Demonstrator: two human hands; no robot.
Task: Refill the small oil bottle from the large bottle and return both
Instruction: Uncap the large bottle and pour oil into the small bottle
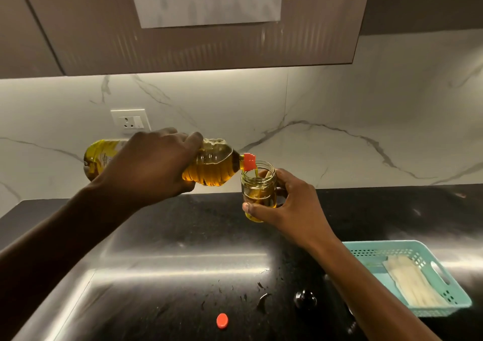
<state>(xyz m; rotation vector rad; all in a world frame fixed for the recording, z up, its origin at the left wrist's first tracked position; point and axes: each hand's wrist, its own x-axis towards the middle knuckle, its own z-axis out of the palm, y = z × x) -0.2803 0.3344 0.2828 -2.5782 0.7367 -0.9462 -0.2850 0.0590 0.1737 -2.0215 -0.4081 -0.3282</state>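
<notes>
Small oil bottle (258,191), a clear glass jar with its mouth open, stands upright in the air just above the back of the black counter (183,249), held by the right hand (292,204) with thumb in front and fingers wrapped behind; that grip is closed around the jar's lower half. Some amber oil sits in its bottom part, with much of the jar above it not yet filled.

Immediately to its left, the large bottle (209,165) lies nearly horizontal, its long axis running left to right with the base out to the left and the red spout (249,162) at the right. The left hand (154,165) is clamped over the bottle's middle from above. The spout sits right over the near-left part of the jar's rim, and a thin thread of oil drops from it into the mouth.

The pour depends on that spout staying over the opening: judging by the level, filling is well short of done, and a little drift leftward would send oil down the outside.

A red cap (222,320) lies loose on the counter nearer the camera, and a teal basket (366,252) sits to the right.
</notes>
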